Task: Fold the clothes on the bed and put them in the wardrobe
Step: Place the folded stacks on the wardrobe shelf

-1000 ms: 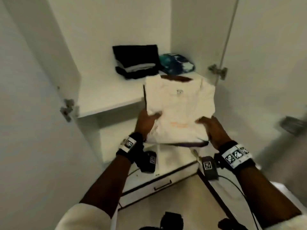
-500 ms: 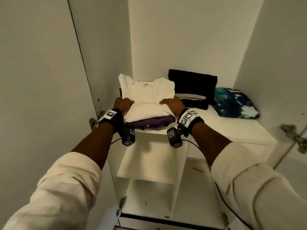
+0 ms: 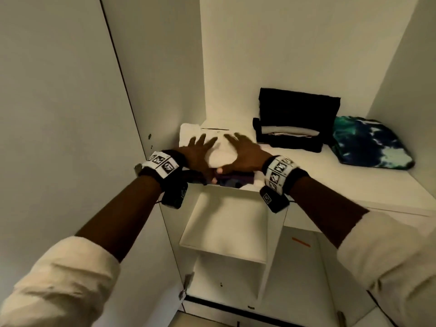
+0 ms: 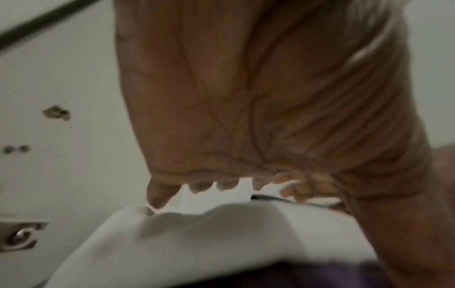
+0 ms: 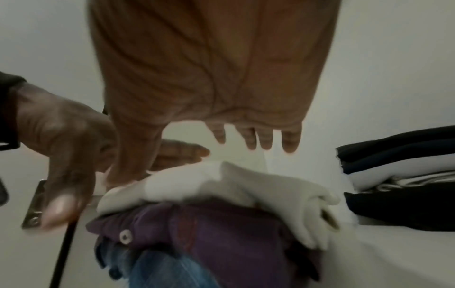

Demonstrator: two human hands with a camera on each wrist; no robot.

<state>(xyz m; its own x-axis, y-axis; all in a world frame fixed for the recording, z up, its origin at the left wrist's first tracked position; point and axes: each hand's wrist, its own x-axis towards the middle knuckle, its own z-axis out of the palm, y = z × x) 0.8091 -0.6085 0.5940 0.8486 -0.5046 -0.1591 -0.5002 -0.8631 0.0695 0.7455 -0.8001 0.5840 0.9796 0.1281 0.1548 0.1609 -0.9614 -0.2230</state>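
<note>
While both hands spread flat, the left hand (image 3: 198,151) and right hand (image 3: 245,152) lie on a soft white folded shirt (image 3: 219,156) at the wardrobe shelf's (image 3: 354,185) near left. The right wrist view shows a purple garment (image 5: 221,233) and denim (image 5: 167,270) beneath it.

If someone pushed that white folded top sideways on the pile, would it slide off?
Probably it would slip: the white top lies loose on a rounded purple garment. Likely floppy too, since its edge droops over the pile's side. It looks light.
</note>
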